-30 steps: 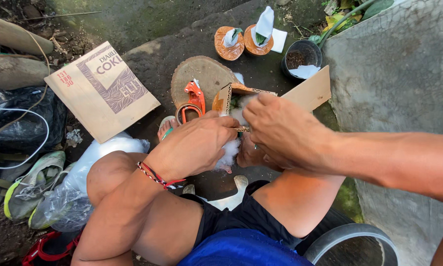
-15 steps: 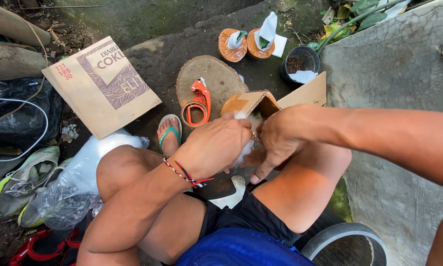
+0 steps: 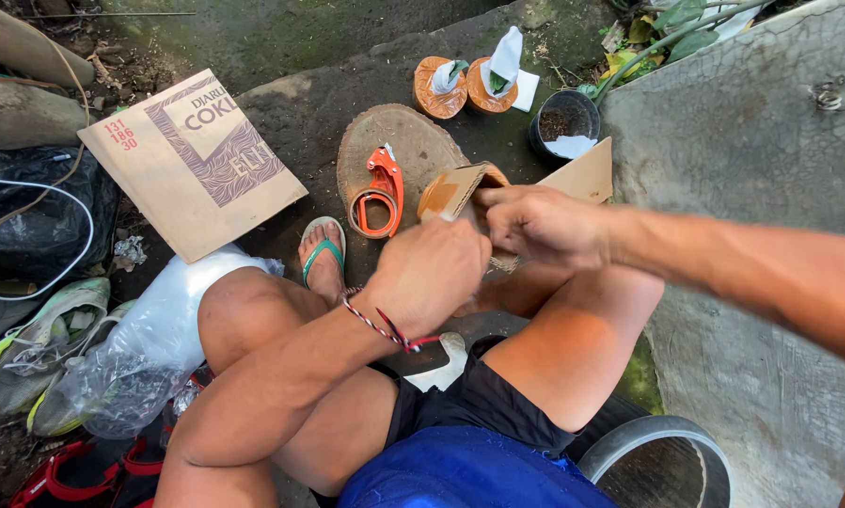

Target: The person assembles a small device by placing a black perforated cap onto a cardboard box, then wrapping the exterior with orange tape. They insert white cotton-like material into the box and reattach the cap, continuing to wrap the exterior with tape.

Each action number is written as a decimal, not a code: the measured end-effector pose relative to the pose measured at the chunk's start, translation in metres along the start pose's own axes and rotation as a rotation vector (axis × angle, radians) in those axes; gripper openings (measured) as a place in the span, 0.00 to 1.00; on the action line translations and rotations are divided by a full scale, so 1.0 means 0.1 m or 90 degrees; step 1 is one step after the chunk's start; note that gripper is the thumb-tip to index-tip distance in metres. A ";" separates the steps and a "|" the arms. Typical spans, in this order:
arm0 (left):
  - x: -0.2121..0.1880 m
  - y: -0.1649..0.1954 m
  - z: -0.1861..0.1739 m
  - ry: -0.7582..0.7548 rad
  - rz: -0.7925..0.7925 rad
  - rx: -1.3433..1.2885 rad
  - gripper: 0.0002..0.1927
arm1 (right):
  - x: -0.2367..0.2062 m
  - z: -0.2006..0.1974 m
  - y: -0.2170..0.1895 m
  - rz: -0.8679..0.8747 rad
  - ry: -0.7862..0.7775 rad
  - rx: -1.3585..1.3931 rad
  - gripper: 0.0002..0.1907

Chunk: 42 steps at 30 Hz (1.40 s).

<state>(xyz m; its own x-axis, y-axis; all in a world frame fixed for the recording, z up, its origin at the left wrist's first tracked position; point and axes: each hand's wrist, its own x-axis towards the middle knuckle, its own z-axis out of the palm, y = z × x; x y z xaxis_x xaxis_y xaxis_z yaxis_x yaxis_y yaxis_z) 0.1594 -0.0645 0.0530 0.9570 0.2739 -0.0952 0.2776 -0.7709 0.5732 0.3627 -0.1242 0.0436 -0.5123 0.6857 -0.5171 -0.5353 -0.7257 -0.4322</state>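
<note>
My two hands meet over my lap around a small brown cardboard box [image 3: 455, 188] with its flap raised. My left hand [image 3: 432, 273], a red braided cord at its wrist, is closed against the box's near side. From the right, my right hand [image 3: 540, 226] grips the box, fingers curled over its top edge. What is inside the box is hidden by both hands. An orange tape dispenser [image 3: 375, 193] lies just left of the box on a round wooden slab [image 3: 399, 132].
A large flat brown carton [image 3: 192, 160] lies at the left. Two orange round holders with white paper [image 3: 469, 83] and a black pot [image 3: 561, 118] stand behind. A concrete wall [image 3: 751, 188] rises at the right. Clear plastic bag [image 3: 150, 339] and shoes [image 3: 27, 348] lie by my left knee.
The white material seen between my hands a second ago is now hidden. Both hands have shifted slightly on the small box, and its flap now shows above my left hand.
</note>
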 end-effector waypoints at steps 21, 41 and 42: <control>-0.22 0.84 0.77 0.005 0.039 0.146 0.07 | -0.12 0.18 0.65 0.113 0.386 -0.301 0.17; -0.29 0.60 0.50 0.081 0.001 0.026 0.05 | 0.10 0.55 0.18 0.212 0.247 -0.930 0.46; -0.28 0.58 0.46 0.080 0.005 0.002 0.05 | -0.02 0.63 0.09 0.110 0.218 -0.988 0.41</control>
<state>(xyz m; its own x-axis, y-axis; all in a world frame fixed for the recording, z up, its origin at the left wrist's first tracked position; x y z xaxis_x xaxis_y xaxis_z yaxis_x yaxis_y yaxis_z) 0.1523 -0.1433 0.0515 0.9411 0.3379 0.0124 0.2707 -0.7748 0.5713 0.3166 -0.1289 0.0876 -0.2089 0.7042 -0.6786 0.7901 -0.2873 -0.5414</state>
